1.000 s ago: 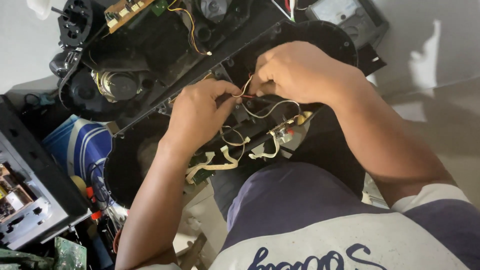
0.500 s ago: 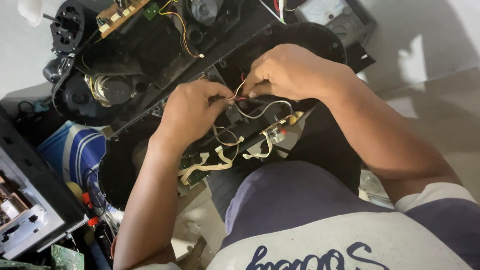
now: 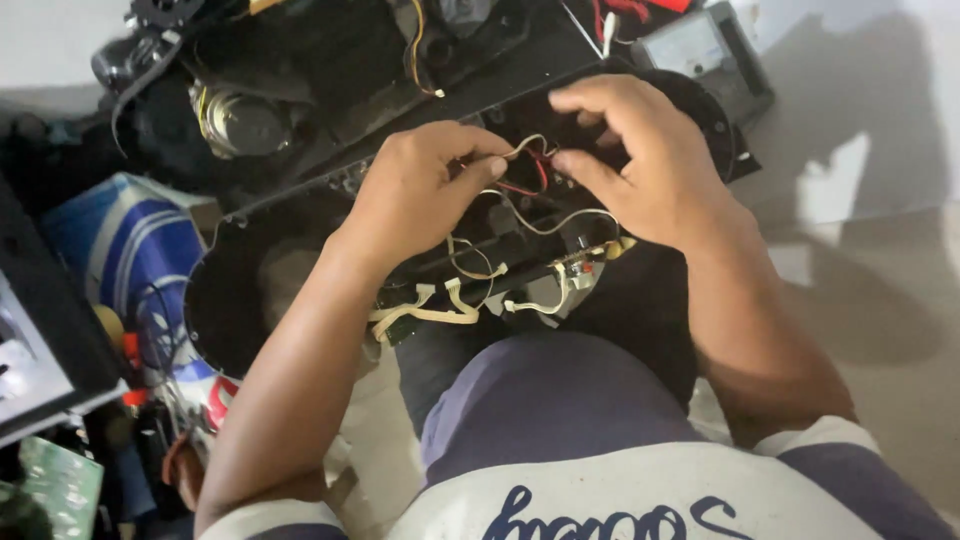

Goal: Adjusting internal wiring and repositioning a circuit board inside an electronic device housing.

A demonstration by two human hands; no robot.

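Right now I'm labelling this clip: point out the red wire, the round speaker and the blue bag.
red wire (image 3: 540,168), head view, bend between the hands.
round speaker (image 3: 243,122), head view, metal back.
blue bag (image 3: 125,250), head view, front face.

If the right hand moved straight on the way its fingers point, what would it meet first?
The right hand points left across the thin wires. It would probably meet the fingertips of the left hand first; both pinch those wires close together, though depth is unclear.

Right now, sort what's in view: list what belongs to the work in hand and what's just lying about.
In hand:
left hand
right hand
thin wires
black panel

Lying about:
round speaker
blue-and-white box
grey meter
green circuit board
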